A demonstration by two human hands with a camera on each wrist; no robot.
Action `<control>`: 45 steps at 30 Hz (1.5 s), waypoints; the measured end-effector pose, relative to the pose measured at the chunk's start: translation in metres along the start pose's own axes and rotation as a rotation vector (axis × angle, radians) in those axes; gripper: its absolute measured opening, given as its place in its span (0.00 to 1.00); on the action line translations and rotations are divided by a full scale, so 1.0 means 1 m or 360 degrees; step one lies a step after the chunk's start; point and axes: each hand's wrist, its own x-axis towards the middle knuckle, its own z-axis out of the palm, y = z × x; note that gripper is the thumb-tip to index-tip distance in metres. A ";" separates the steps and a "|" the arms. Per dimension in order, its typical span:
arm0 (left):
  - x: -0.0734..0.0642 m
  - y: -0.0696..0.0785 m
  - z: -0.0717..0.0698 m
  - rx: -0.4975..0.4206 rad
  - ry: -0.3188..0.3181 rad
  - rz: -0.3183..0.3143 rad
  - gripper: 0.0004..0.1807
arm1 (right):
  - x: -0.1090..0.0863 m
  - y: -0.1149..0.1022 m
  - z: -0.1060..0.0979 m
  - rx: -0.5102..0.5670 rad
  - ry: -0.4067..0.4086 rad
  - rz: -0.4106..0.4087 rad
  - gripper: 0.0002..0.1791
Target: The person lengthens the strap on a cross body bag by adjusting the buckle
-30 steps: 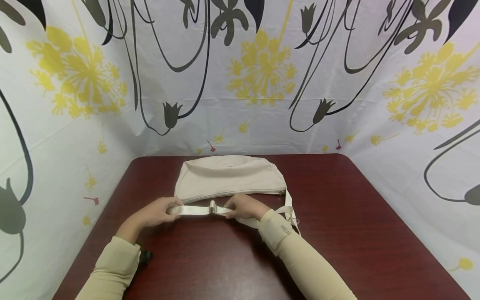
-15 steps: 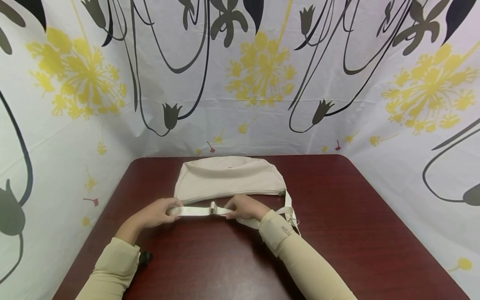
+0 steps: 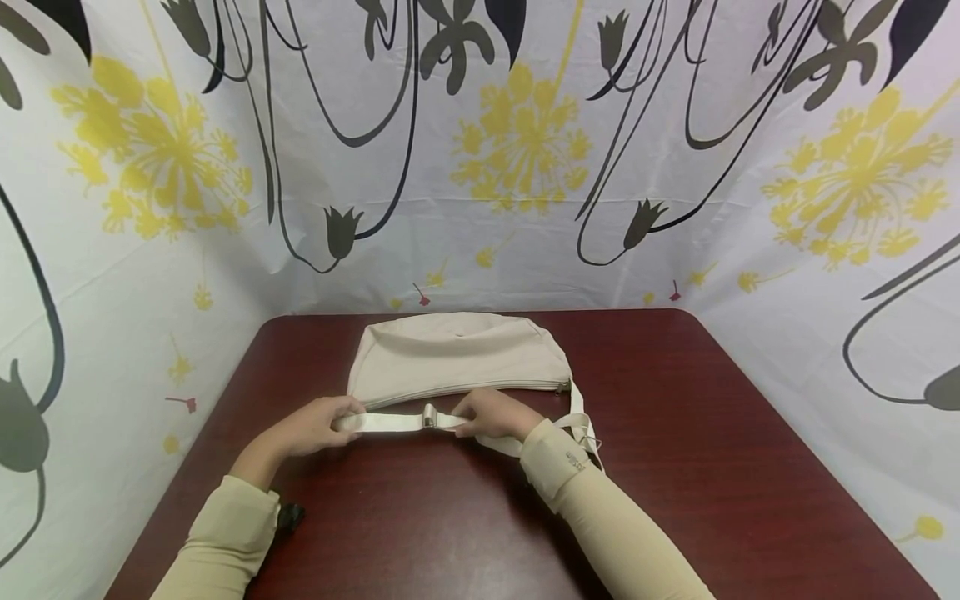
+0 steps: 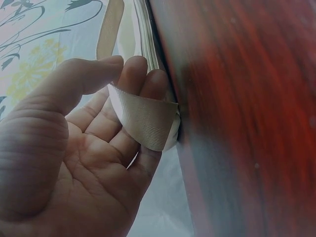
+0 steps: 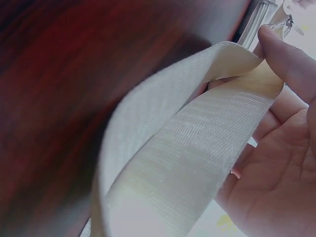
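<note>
A cream cloth shoulder bag (image 3: 457,354) lies at the far side of the table, its zipper edge facing me. Its flat webbing strap (image 3: 393,422) is stretched in front of it, with a metal slider buckle (image 3: 429,416) between my hands. My left hand (image 3: 322,425) pinches the strap left of the buckle; in the left wrist view the strap (image 4: 143,116) bends across the fingers. My right hand (image 3: 495,414) pinches the strap just right of the buckle. In the right wrist view two layers of webbing (image 5: 182,148) run from between thumb and fingers.
More strap (image 3: 581,425) hangs in loops at the bag's right corner, beside my right sleeve. A small dark object (image 3: 290,517) sits by my left cuff. The dark red wooden table (image 3: 712,467) is bordered by a flower-printed white cloth (image 3: 480,258).
The buckle and my right hand have shifted very slightly to the right. My left hand and the bag stay nearly where they were.
</note>
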 end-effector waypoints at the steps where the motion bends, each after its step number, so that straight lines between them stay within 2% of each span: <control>1: 0.000 0.000 0.000 -0.0004 -0.0001 0.0000 0.16 | 0.000 0.000 0.000 0.0001 -0.0001 0.0008 0.08; 14: 0.002 -0.001 0.000 -0.0012 -0.0009 0.0003 0.16 | -0.002 0.004 -0.001 0.0027 -0.0003 0.0044 0.08; 22: 0.001 0.002 -0.001 0.0007 0.0005 0.0031 0.16 | -0.003 0.008 -0.002 -0.0027 0.0007 -0.0011 0.08; 38: 0.000 0.005 0.001 -0.0034 0.0001 0.0031 0.14 | -0.005 0.011 -0.001 -0.0007 0.0010 0.0013 0.02; 45: 0.000 0.004 0.000 0.0000 0.0000 -0.0005 0.15 | -0.008 0.013 -0.002 0.0008 0.0022 0.0040 0.03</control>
